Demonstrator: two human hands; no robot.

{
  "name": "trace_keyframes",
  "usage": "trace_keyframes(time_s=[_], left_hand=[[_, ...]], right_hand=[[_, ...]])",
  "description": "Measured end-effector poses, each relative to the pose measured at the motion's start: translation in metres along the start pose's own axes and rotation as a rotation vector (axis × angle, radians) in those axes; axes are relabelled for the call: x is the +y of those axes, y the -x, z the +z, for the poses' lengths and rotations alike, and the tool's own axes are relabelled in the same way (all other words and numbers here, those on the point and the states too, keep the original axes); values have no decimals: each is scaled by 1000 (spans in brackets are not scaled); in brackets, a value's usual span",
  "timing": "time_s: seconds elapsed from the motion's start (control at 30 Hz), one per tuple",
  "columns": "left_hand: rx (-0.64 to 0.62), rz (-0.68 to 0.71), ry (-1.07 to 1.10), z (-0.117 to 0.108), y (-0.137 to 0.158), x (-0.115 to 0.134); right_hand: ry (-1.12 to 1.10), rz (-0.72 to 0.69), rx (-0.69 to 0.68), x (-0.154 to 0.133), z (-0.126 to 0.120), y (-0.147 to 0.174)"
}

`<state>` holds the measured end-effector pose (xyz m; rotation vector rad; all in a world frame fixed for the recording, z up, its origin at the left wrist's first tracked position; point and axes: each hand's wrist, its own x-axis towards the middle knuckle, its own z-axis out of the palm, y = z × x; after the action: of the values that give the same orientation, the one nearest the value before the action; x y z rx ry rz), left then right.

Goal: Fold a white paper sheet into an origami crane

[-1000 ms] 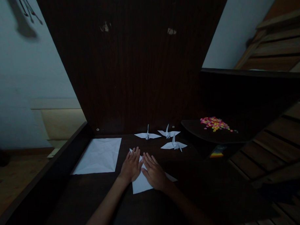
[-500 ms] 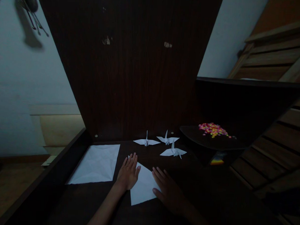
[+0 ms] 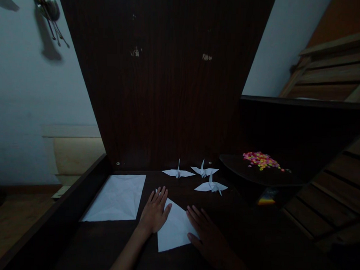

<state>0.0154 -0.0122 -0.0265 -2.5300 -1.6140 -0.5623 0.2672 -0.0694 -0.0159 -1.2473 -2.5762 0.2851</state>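
Note:
A sheet of white paper (image 3: 176, 228) lies on the dark desktop between my two hands. My left hand (image 3: 155, 212) rests flat on its upper left side, fingers stretched out and thumb apart. On its right edge lies my right hand (image 3: 204, 232), fingers extended and thumb spread; it is in deep shadow. Beyond the hands stand three white folded paper cranes: one on the left (image 3: 178, 173), one at the back right (image 3: 204, 172) and one nearer (image 3: 211, 186). A larger creased white sheet (image 3: 115, 197) lies flat to the left of my left hand.
A heap of small colourful pieces (image 3: 261, 160) sits on a rounded dark shelf (image 3: 240, 172) at the right. Below it is a rainbow-coloured patch (image 3: 266, 201). A raised board (image 3: 62, 201) borders the desk on the left, and a tall dark panel (image 3: 166, 99) stands behind.
The whole view has shifted slightly, so everything appears a little further right and lower. Both hands remain flat on the paper in nearly the same places.

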Motion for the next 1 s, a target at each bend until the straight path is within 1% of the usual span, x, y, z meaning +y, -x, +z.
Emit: trace_keyframes(time_s=[0.1,0.2,0.3,0.4,0.47,0.57,0.67,0.83,0.93,1.0], left_hand=[[-7,18,-7,-2,1,1],[17,60,-11,-6,2,3],[24,133,9,-9,3,5],[-2,223,53,-11,3,7],[-17,257,68,-10,3,7],[-35,262,63,-8,3,7],[-41,256,61,-6,3,6],[-33,256,60,-3,3,5],[-26,240,58,0,3,4],[-28,219,62,2,2,4]], right_hand=[[6,5,3,0,0,0],[11,-2,16,0,0,0],[21,-3,24,-1,0,0],[35,-4,11,-1,0,-1],[43,1,3,0,1,-1],[62,5,7,2,5,-2],[108,-6,27,4,16,-6],[187,-29,120,-2,34,-30],[183,-44,158,-9,35,-45],[179,-50,136,-12,33,-50]])
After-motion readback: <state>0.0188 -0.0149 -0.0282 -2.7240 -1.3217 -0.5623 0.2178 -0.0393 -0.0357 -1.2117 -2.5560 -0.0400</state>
